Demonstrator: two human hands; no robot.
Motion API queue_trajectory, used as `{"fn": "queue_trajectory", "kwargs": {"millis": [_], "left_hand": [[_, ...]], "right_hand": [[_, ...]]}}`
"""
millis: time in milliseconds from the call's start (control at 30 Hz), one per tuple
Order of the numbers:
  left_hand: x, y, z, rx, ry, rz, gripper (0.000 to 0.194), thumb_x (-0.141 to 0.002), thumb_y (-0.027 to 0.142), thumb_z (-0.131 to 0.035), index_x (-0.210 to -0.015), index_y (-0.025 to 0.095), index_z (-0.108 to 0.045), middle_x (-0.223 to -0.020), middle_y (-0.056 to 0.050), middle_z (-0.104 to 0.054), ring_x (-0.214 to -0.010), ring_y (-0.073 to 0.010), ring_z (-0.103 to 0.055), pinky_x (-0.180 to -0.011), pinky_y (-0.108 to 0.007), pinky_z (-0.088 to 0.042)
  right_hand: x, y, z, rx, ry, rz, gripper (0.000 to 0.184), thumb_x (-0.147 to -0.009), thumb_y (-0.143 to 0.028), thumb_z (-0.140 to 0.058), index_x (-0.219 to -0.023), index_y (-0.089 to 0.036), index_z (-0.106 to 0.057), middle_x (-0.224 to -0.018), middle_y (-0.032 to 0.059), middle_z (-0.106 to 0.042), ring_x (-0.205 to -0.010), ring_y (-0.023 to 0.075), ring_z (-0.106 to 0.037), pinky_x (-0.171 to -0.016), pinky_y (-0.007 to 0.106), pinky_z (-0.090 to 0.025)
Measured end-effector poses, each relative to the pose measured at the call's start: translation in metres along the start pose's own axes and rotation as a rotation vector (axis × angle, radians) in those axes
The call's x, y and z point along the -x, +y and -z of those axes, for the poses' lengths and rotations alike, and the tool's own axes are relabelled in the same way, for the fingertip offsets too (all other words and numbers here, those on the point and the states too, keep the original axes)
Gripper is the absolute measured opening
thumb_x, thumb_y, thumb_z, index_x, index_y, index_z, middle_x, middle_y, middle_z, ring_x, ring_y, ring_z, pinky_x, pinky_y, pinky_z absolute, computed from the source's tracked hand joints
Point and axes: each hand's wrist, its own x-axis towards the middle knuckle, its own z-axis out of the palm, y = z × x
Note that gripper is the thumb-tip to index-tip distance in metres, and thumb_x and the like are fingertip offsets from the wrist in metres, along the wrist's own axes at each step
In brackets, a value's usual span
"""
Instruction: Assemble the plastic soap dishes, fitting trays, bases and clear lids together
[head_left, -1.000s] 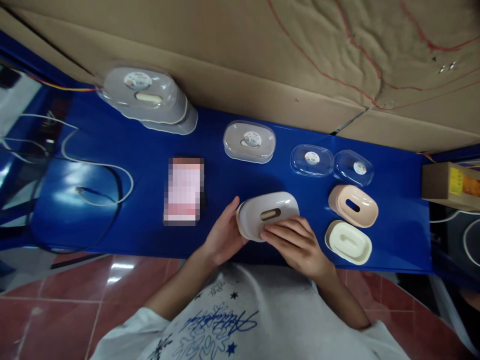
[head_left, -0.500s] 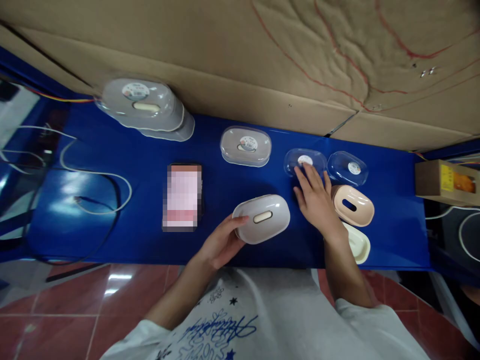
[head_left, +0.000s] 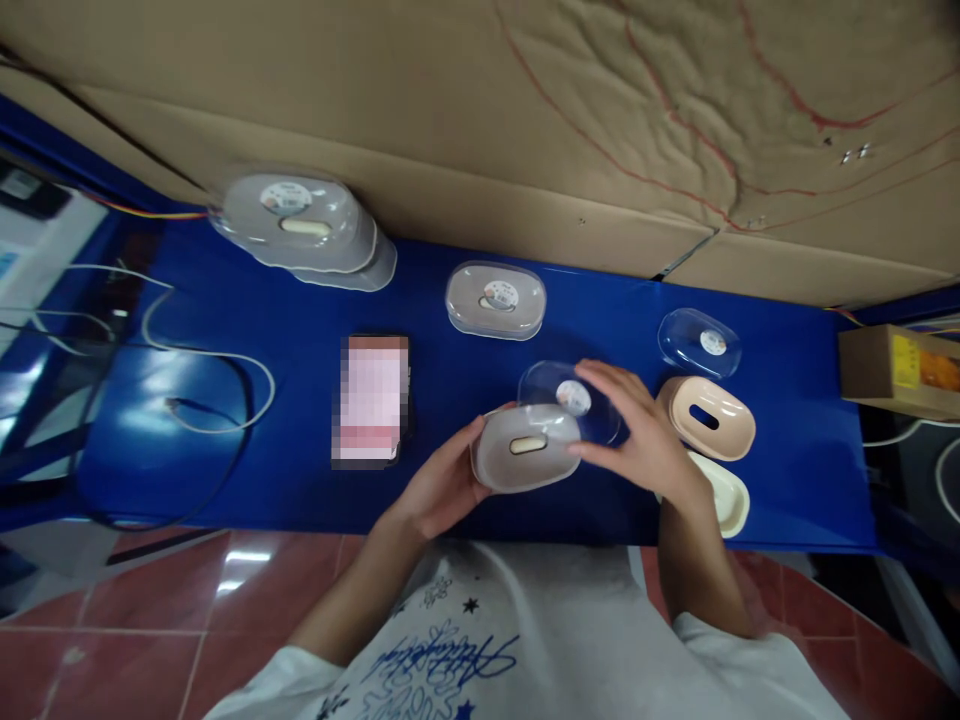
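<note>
My left hand (head_left: 444,482) is closed on the left end of a pale grey oval soap box (head_left: 499,452), which has a cream insert (head_left: 528,444) showing through its slot. Between the thumb and fingers of my right hand (head_left: 637,430) is a clear plastic lid (head_left: 546,382) with a round white label (head_left: 574,397). The lid is held just behind the soap box and partly overlaps it in view. A covered grey soap box (head_left: 496,318) with a label stands behind them on the blue table.
At the back left, grey boxes with clear lids (head_left: 296,225) are stacked. A phone (head_left: 371,400) lies left of my hands, cables (head_left: 217,350) beyond it. To the right are another clear lid (head_left: 690,345), peach trays (head_left: 724,420), a cream tray (head_left: 731,498) and a cardboard box (head_left: 874,370).
My right hand has picked up one clear lid from the back of the table and brought it left and nearer, up to the soap box. My left hand still holds the box.
</note>
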Motion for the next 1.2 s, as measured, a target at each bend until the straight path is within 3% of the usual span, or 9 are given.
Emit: {"fn": "queue_trajectory", "kwargs": {"millis": [100,167,300,433,567,667,867,1033,1200], "left_hand": [[-0.002,0.004,-0.005,-0.031,-0.040,-0.053,0.058,-0.104,0.059,-0.062,-0.150,0.023,-0.065,-0.149,-0.016,-0.068,-0.133,-0.0345,-0.067,-0.101,-0.044,-0.060],[-0.002,0.005,-0.008,-0.078,-0.035,-0.090,0.059,-0.100,0.057,-0.070,-0.149,0.024,-0.066,-0.149,-0.015,-0.069,-0.131,-0.0329,-0.067,-0.099,-0.039,-0.059],[-0.002,0.006,-0.013,-0.125,0.015,-0.098,0.051,-0.093,0.049,-0.082,-0.137,0.024,-0.074,-0.138,-0.013,-0.075,-0.120,-0.0275,-0.072,-0.095,-0.033,-0.059],[-0.007,0.004,-0.015,-0.085,0.025,-0.087,0.049,-0.094,0.057,-0.079,-0.125,0.020,-0.078,-0.120,-0.014,-0.081,-0.110,-0.0274,-0.076,-0.088,-0.034,-0.060],[-0.015,-0.001,-0.018,-0.064,0.047,-0.060,0.063,-0.096,0.069,-0.069,-0.134,0.019,-0.075,-0.119,-0.014,-0.082,-0.117,-0.0309,-0.075,-0.094,-0.038,-0.060],[-0.020,-0.002,-0.019,-0.052,0.092,-0.054,0.066,-0.099,0.069,-0.065,-0.140,0.019,-0.073,-0.120,-0.013,-0.083,-0.113,-0.0299,-0.078,-0.091,-0.036,-0.061],[-0.021,0.005,-0.014,0.068,-0.004,0.061,0.068,-0.107,0.068,-0.047,-0.132,0.010,-0.074,-0.099,-0.015,-0.085,-0.072,-0.0247,-0.080,-0.056,-0.032,-0.064],[-0.019,0.007,-0.012,0.167,-0.051,0.125,0.066,-0.111,0.064,-0.042,-0.129,0.009,-0.073,-0.093,-0.014,-0.084,-0.073,-0.0243,-0.082,-0.057,-0.032,-0.067],[-0.018,0.008,-0.020,0.181,-0.037,0.088,0.058,-0.111,0.060,-0.046,-0.109,0.012,-0.078,-0.091,-0.011,-0.084,-0.071,-0.0230,-0.082,-0.057,-0.031,-0.067]], "right_hand": [[0.003,-0.020,-0.002,-0.041,-0.125,0.159,0.082,-0.094,-0.051,-0.081,-0.165,-0.035,-0.044,-0.172,0.0095,-0.048,-0.159,0.0341,-0.046,-0.127,0.061,-0.046],[0.005,-0.027,-0.006,-0.046,-0.140,0.207,0.080,-0.095,-0.048,-0.081,-0.165,-0.034,-0.045,-0.174,0.0098,-0.044,-0.162,0.0330,-0.042,-0.129,0.060,-0.045],[0.007,-0.026,-0.011,-0.066,-0.118,0.219,0.082,-0.095,-0.045,-0.082,-0.166,-0.034,-0.043,-0.176,0.0100,-0.041,-0.165,0.0328,-0.037,-0.129,0.062,-0.045],[0.009,-0.019,-0.018,-0.097,-0.085,0.191,0.091,-0.090,-0.049,-0.085,-0.167,-0.034,-0.040,-0.175,0.0119,-0.042,-0.163,0.0351,-0.039,-0.127,0.064,-0.047],[0.013,-0.018,-0.023,-0.084,-0.075,0.147,0.107,-0.083,-0.052,-0.091,-0.171,-0.036,-0.031,-0.175,0.0136,-0.042,-0.162,0.0378,-0.042,-0.127,0.066,-0.047],[0.015,-0.019,-0.022,-0.079,-0.088,0.142,0.106,-0.085,-0.047,-0.091,-0.172,-0.035,-0.030,-0.175,0.0131,-0.041,-0.162,0.0362,-0.042,-0.127,0.062,-0.048],[0.015,-0.023,-0.018,-0.188,0.046,0.317,0.089,-0.086,-0.044,-0.090,-0.162,-0.030,-0.048,-0.159,0.0139,-0.058,-0.161,0.0362,-0.044,-0.126,0.062,-0.050],[0.013,-0.025,-0.021,-0.115,0.149,0.353,0.085,-0.088,-0.042,-0.088,-0.161,-0.030,-0.048,-0.147,0.0132,-0.068,-0.142,0.0346,-0.065,-0.113,0.057,-0.062],[0.011,-0.021,-0.026,-0.073,0.253,0.448,0.091,-0.083,-0.046,-0.091,-0.162,-0.029,-0.049,-0.141,0.0128,-0.073,-0.134,0.0357,-0.070,-0.106,0.056,-0.066]]}}
